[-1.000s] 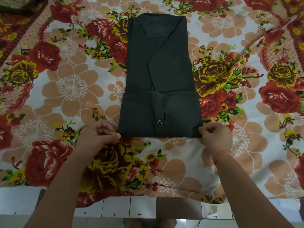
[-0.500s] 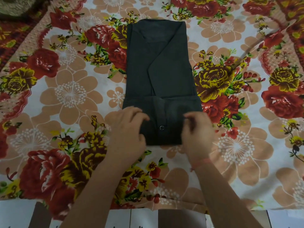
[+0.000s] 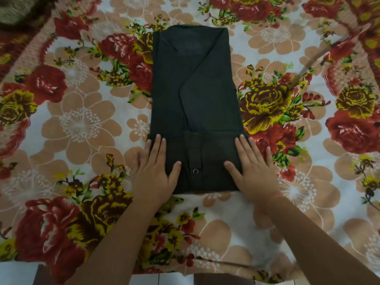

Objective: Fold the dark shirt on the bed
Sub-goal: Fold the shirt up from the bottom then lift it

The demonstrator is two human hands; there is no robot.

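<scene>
The dark shirt point(image 3: 195, 95) lies in the middle of the bed as a narrow upright rectangle, sleeves folded in. Its bottom part is turned up over the body, showing a placket with a small round snap. My left hand point(image 3: 155, 171) lies flat, fingers spread, on the left side of that turned-up flap, partly over the sheet. My right hand point(image 3: 251, 171) lies flat on the flap's right side, fingers spread. Neither hand grips the cloth; both rest on top of it.
The floral bedsheet point(image 3: 82, 124) in red, yellow and tan covers the whole bed. Its near edge point(image 3: 185, 272) hangs over the bed frame at the bottom of the view, with pale floor tiles below. A dark brownish cloth point(image 3: 18, 9) sits at the far left corner.
My hands let go of the flap's near corners, moved inward over the flap with curled fingers, and now lie flat and spread on its two sides. The view has moved closer to the shirt.
</scene>
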